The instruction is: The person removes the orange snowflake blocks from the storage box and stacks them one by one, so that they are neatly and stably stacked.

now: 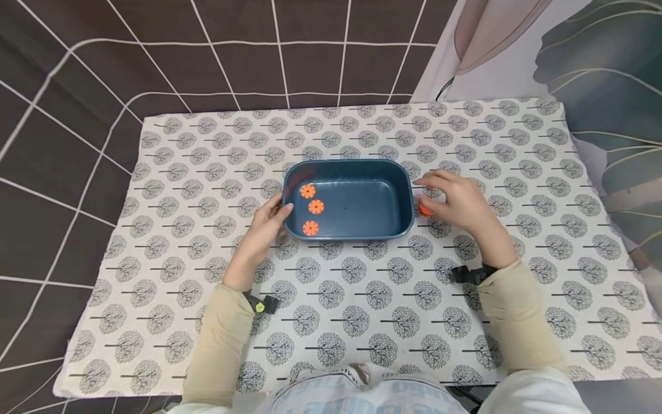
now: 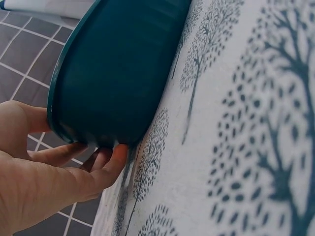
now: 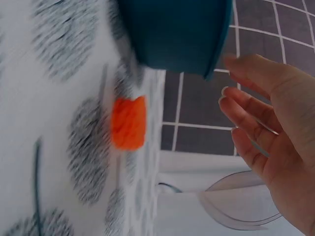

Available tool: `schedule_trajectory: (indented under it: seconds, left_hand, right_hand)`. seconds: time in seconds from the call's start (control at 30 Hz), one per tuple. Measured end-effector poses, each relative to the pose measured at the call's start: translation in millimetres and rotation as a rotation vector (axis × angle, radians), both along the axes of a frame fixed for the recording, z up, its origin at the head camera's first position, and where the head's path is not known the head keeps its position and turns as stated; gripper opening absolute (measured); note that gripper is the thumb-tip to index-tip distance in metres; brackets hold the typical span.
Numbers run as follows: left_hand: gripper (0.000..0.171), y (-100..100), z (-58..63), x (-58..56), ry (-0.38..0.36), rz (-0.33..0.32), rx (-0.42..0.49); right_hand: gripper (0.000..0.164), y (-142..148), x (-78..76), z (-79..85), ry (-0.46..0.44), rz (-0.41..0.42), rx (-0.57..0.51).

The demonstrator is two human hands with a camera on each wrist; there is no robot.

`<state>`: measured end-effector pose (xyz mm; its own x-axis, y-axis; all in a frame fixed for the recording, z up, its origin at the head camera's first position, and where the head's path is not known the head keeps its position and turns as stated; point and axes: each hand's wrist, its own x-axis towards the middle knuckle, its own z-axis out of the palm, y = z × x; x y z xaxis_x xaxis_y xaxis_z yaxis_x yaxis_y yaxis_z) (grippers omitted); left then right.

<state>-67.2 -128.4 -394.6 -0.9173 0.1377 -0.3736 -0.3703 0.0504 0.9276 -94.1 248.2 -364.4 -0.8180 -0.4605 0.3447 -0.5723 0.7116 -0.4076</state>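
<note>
The head camera is looking forward and down from above, framing the left hand [image 1: 262, 229], the right hand [image 1: 455, 198] and the blue basin [image 1: 362, 218] between them. Each wrist camera is facing the basin's outside from close beside its own hand, tilted sideways. Head and right-wrist views are sharing the orange piece [image 3: 129, 123] near the right hand.

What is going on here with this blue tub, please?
The person's left hand grips the left end of the blue tub. Three orange discs lie inside it, near that end. The right hand is beside the tub's opposite end, holding nothing, close to another orange piece lying outside on the patterned cloth.
</note>
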Motion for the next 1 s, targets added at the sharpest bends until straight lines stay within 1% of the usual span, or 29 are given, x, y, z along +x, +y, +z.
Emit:
schedule_trajectory:
  seconds: [0.2,0.37,0.5,0.73,0.87,1.0]
  left_hand:
    - [0.056,0,-1.4,0.4,-0.005,-0.001,0.003]
    - [0.056,0,-0.3,1.2,-0.007,0.004,0.010]
    - [0.055,1,1.0,0.9,-0.005,0.002,0.008]
    - [0.055,0,0.7,-0.9,-0.002,0.009,-0.002]
    - [0.055,-1,-0.5,-1.0,-0.005,0.005,-0.004]
    - [0.054,-1,-0.6,-1.1,0.009,0.004,0.004]
  right_hand:
    - [0.026,-17,-4.1,5.5,0.019,0.002,-0.041]
    - [0.024,-36,-8.1,5.0,-0.003,0.033,-0.075]
    - [0.025,-52,-11.9,3.5,-0.041,0.065,-0.072]
    - [0.029,-80,-17.9,3.4,-0.165,0.110,-0.030]
    - [0.029,-95,-18.7,2.6,-0.180,0.150,-0.026]
    - [0.029,-109,-19.8,1.8,-0.199,0.179,-0.015]
